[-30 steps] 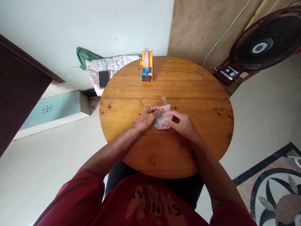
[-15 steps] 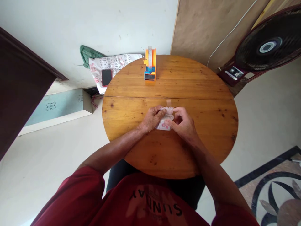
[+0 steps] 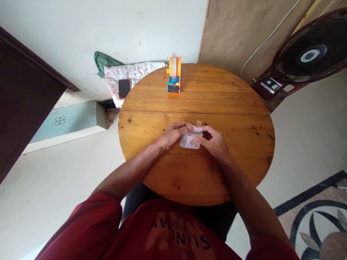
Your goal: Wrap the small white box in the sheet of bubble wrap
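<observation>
A small white packet in clear plastic (image 3: pixel 193 142), with red print on its front, is held between my two hands over the middle of the table. My left hand (image 3: pixel 175 134) is closed on the crumpled plastic at its upper left edge. On the right side, my right hand (image 3: pixel 215 141) grips it, thumb across the front and forefinger at the top corner. A short strip of tape (image 3: pixel 198 123) sticks out beyond the packet's far edge. The fingertips behind the plastic are partly hidden.
An orange and blue tape dispenser (image 3: pixel 174 74) stands at the far side of the round wooden table (image 3: pixel 230 97). Past the left rim, a phone (image 3: pixel 124 89) lies on a white printed sack (image 3: pixel 143 69). A large fan (image 3: pixel 311 54) stands at the right.
My left hand has shifted up to the packet's top edge, uncovering more of its left side. The plastic there is now folded differently, and the tape strip has tilted to the right.
</observation>
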A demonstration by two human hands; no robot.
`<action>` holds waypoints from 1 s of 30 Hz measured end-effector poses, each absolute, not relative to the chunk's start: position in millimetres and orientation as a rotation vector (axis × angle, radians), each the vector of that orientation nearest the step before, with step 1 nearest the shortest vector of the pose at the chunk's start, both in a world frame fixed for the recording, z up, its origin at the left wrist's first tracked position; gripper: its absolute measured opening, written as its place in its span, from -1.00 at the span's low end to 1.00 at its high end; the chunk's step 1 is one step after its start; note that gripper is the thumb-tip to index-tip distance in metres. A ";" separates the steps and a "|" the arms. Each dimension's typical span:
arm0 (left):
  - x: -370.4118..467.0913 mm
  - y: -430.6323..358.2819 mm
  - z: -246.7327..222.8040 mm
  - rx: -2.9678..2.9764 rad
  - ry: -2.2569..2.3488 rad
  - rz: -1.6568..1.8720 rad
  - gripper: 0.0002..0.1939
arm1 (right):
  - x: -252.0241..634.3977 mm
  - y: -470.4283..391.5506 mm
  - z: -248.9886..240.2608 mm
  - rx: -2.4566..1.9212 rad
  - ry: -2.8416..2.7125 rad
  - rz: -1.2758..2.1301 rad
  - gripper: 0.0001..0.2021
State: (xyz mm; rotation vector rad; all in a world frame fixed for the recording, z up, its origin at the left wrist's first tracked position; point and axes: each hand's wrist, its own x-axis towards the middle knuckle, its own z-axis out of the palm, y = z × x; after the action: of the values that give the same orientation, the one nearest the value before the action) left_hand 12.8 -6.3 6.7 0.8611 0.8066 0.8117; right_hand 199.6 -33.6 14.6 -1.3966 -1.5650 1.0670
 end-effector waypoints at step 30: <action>15.7 -14.5 14.3 0.916 0.543 0.635 -0.35 | 226.2 -38.5 27.5 -1.306 -1.486 1.225 -0.57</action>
State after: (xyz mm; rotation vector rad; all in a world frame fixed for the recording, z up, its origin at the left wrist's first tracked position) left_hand 15.7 -14.5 14.3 0.9162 0.5429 0.6349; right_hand 226.2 -38.5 27.5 -1.3061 -1.4860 1.2251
